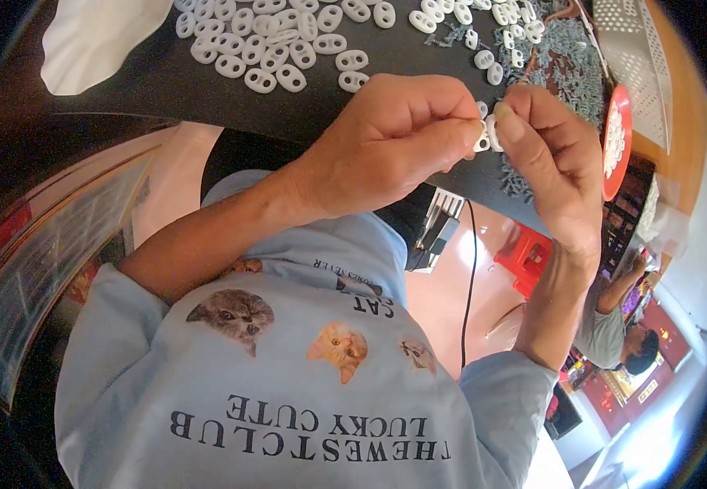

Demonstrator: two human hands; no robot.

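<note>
My left hand point(390, 134) and my right hand point(553, 155) meet over the near edge of a black table point(150, 81). Between their fingertips they pinch a small white plastic oval piece point(486, 134) with holes. Whether it is one piece or two pressed together I cannot tell. Both hands have the fingers closed around it. Beyond the hands lies a spread of several like white oval pieces point(276, 45) on the tabletop. A heap of small grey parts point(561, 69) lies at the right, just behind my right hand.
A white cloth or bag point(97, 37) lies at the table's far left. A white perforated basket point(638, 57) and a red-rimmed round dish point(616, 138) stand at the right. Below the table are a red stool point(524, 253), a black cable point(469, 277) and another person point(614, 326) seated.
</note>
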